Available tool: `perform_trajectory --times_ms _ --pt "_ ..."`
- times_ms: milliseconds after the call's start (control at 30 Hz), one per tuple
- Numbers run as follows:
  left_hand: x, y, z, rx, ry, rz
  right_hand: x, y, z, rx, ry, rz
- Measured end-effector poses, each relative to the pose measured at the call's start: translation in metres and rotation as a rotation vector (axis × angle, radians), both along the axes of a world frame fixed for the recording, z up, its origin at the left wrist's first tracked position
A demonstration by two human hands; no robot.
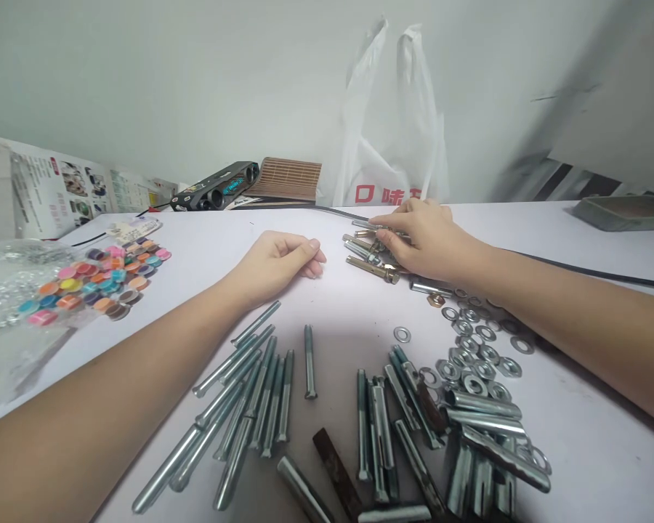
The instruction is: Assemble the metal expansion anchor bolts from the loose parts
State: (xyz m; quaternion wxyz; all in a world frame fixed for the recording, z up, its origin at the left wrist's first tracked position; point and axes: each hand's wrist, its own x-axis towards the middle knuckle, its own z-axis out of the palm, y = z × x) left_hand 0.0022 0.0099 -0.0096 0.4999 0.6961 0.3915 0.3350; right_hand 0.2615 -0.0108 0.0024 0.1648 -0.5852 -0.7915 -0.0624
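Note:
My left hand (283,263) rests on the white table with fingers loosely curled and thumb against the index finger; nothing shows in it. To its right, my right hand (428,232) reaches over a small pile of assembled expansion bolts (368,250), thumb and fingers closed about an expansion bolt (364,225) at the pile's far side. Part of the pile is hidden under that palm. One brassy expansion bolt (371,269) lies nearest me. Loose bolts (261,385) spread below my left hand, and a single bolt (309,363) lies apart. Nuts and washers (474,349) lie below my right forearm.
Metal sleeves (485,421) and more bolts (381,428) crowd the near right. Colourful caps (98,280) and a clear plastic bag (22,290) sit at the left. A white carrier bag (392,138), a black device (218,187) and a grey-green tray (624,212) line the back.

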Motion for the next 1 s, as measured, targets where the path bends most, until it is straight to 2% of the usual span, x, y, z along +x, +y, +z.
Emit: perform_trajectory --times_ms 67,167,267,333,467,567,700,800,933,1000 --pt "0.000 0.000 0.000 0.001 0.002 0.002 -0.002 -0.003 0.008 0.046 0.029 0.011" --pt "-0.001 0.000 0.000 0.000 0.001 -0.001 -0.019 -0.018 0.021 0.043 0.109 0.113" --pt "-0.001 0.000 0.001 -0.015 -0.012 -0.014 -0.049 -0.048 0.026 -0.093 0.192 0.212" --pt "0.000 -0.002 0.003 -0.011 -0.008 -0.019 -0.070 -0.069 0.026 -0.195 0.170 0.280" --pt "0.003 -0.008 0.012 0.045 0.131 -0.005 -0.098 -0.091 0.023 -0.348 0.073 0.214" --pt "0.001 -0.012 0.016 0.060 0.198 -0.025 -0.101 -0.091 0.022 -0.447 0.100 0.225" --pt "-0.003 -0.010 0.013 0.073 0.131 -0.117 -0.096 -0.090 0.018 -0.526 0.223 0.249" --pt "-0.005 -0.008 0.010 0.065 0.065 -0.173 -0.094 -0.090 0.017 -0.567 0.286 0.179" --pt "-0.007 -0.006 0.007 0.072 -0.057 -0.231 -0.090 -0.081 0.018 -0.708 0.459 0.059" --pt "-0.007 -0.006 0.008 0.087 -0.058 -0.260 -0.086 -0.074 0.018 -0.634 0.554 -0.001"
